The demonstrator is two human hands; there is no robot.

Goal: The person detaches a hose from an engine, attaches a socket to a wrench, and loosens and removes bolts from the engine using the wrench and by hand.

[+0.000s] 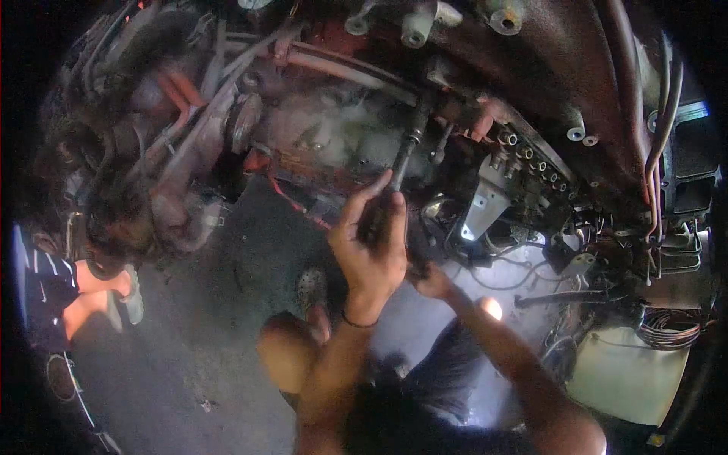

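In the head view my left hand (371, 243) is raised at the middle, its fingers wrapped round a dark tool with a long metal shaft (402, 161). The shaft points up to a dark socket-like end (422, 114) at the underside of the machinery, beside a reddish bracket (482, 120). Lower and to the right, my right hand (432, 281) is closed around something dark, perhaps the tool's lower part; what it holds is too dim to make out. A pale metal plate (485, 203) hangs to the right of the shaft.
A dark red frame beam (561, 76) with fittings runs across the upper right. Greasy mechanical parts (182, 129) fill the upper left. A person's legs (95, 292) show at the left edge. Coiled tubing (671, 327) lies at the right by a pale panel (626, 375).
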